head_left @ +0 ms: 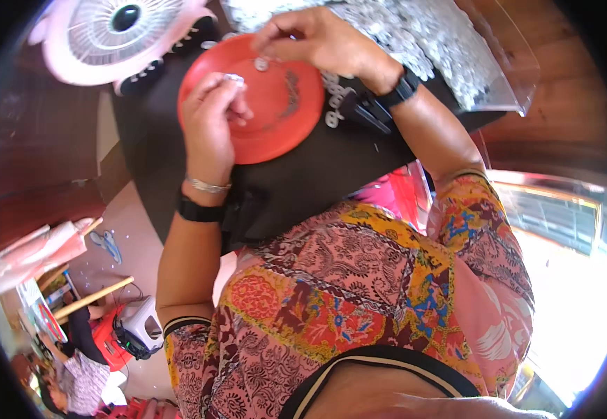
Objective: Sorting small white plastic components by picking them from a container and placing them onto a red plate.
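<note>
A round red plate (268,136) lies on a black table top (310,167). Over its left part, my left hand (209,115) is closed, with a small shiny whitish piece (233,79) at its fingertips. My right hand (324,45) reaches over the plate's far edge, thumb and fingers pinched together; what they hold, if anything, is too small to make out. A small whitish round piece (261,64) shows just below those fingertips, held or lying on the plate, I cannot tell which. Small dark bits (291,94) form a curved line on the plate's right side.
A clear tray (506,105) with a heap of silvery-white pieces (422,35) stands at the far right. Several whitish ring-shaped pieces (332,119) lie right of the plate. A pink fan (125,35) is at the far left. Scissors (108,246) and another person (83,380) appear lower left.
</note>
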{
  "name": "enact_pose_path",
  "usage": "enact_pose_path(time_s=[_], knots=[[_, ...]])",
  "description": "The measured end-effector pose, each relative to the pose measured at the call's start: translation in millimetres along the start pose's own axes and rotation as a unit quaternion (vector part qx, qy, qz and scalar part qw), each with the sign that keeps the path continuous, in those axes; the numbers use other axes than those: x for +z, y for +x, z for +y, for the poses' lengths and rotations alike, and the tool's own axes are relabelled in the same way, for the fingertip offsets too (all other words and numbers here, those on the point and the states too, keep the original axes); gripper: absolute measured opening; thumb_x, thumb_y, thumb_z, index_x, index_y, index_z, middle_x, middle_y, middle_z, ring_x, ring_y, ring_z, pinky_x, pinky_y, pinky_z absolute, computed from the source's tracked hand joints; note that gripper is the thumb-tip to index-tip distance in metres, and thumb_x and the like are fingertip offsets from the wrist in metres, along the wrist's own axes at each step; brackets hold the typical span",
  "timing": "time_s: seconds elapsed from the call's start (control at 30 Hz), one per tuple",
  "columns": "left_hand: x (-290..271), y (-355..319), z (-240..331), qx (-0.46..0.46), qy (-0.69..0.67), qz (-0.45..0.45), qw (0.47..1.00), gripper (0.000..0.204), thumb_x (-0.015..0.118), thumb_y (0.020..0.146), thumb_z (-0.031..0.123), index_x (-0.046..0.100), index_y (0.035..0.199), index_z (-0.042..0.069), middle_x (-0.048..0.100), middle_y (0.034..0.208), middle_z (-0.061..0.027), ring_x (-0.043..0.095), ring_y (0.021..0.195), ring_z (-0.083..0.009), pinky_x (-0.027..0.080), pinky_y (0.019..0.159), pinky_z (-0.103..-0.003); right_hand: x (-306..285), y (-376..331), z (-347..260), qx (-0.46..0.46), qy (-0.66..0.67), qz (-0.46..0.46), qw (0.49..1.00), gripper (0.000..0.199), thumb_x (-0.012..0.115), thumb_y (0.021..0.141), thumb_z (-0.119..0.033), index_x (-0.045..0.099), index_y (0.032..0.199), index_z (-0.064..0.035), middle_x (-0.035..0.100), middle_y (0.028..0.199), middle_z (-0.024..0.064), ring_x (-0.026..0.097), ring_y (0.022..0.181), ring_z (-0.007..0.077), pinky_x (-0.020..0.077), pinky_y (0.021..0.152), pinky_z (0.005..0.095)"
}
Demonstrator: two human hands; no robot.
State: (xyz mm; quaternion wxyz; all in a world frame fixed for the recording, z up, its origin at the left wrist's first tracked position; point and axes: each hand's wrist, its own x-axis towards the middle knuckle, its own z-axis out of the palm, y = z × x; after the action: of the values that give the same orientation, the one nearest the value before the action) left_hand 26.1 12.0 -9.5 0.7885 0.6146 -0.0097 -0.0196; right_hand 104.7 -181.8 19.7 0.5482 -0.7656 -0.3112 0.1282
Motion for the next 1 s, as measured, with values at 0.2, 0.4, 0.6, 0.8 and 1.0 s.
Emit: enact_pose_path(time_s=[0.2, 0.4, 0.6, 0.8, 1.0], knots=[[-3.8, 3.3, -4.8, 0.02, 0.002, -0.021, 1.0, 0.017, 0.05, 0.09, 0.013, 0.059, 0.087, -0.001, 0.053, 0.067, -0.0021, 0.053, 0.059, -0.0122, 0.039, 0.054, -0.023, -42.5, -22.3, -47.3, -0.003, -0.124, 0.062, 0.99, 0.015, 0.062, 0.085, -0.009, 0.065, 0.094, 0.0025, 0.066, 0.079, 0.0067, 0.057, 0.071, 0.0107, 0.0475, 0.065, 0.0263], [-6.2, -1.5, -2.7, 0.018, -0.01, -0.016, 1.0, 0.019, 0.05, 0.091, 0.015, 0.06, 0.087, -0.001, 0.052, 0.067, -0.0023, 0.053, 0.059, -0.0125, 0.037, 0.053, -0.023, -72.0, -126.5, -39.9, 0.029, -0.265, -0.047, 0.963, 0.016, 0.066, 0.085, -0.017, 0.066, 0.093, -0.0024, 0.065, 0.075, 0.0033, 0.061, 0.068, 0.0101, 0.0477, 0.064, 0.0251], [-1.1, -3.7, 1.7, 0.01, 0.0, -0.041, 0.999, 0.019, 0.047, 0.092, 0.016, 0.057, 0.089, 0.0, 0.049, 0.069, -0.004, 0.051, 0.063, -0.015, 0.038, 0.058, -0.026, -29.7, -194.0, -20.6, 0.205, -0.259, 0.065, 0.942, 0.018, 0.071, 0.079, -0.018, 0.063, 0.083, -0.0025, 0.062, 0.072, 0.006, 0.061, 0.065, 0.0146, 0.0467, 0.059, 0.0275], [-0.1, -2.4, 2.1, 0.019, -0.017, -0.044, 0.999, 0.016, 0.05, 0.09, 0.015, 0.054, 0.081, 0.003, 0.051, 0.067, -0.0023, 0.052, 0.06, -0.0133, 0.037, 0.055, -0.024, -9.1, -204.7, -6.3, 0.156, -0.372, 0.155, 0.902, 0.015, 0.067, 0.079, -0.015, 0.059, 0.083, -0.0026, 0.058, 0.075, 0.0103, 0.06, 0.067, 0.0251, 0.0473, 0.061, 0.0331], [-0.9, -1.9, 0.7, 0.028, -0.022, -0.046, 0.998, 0.016, 0.051, 0.09, 0.015, 0.057, 0.085, 0.001, 0.051, 0.067, -0.0025, 0.052, 0.06, -0.0134, 0.038, 0.055, -0.024, -4.0, -205.1, -3.1, 0.112, -0.458, 0.139, 0.871, 0.014, 0.062, 0.082, -0.014, 0.055, 0.086, -0.0024, 0.057, 0.077, 0.0113, 0.059, 0.071, 0.0296, 0.0468, 0.063, 0.0364]])
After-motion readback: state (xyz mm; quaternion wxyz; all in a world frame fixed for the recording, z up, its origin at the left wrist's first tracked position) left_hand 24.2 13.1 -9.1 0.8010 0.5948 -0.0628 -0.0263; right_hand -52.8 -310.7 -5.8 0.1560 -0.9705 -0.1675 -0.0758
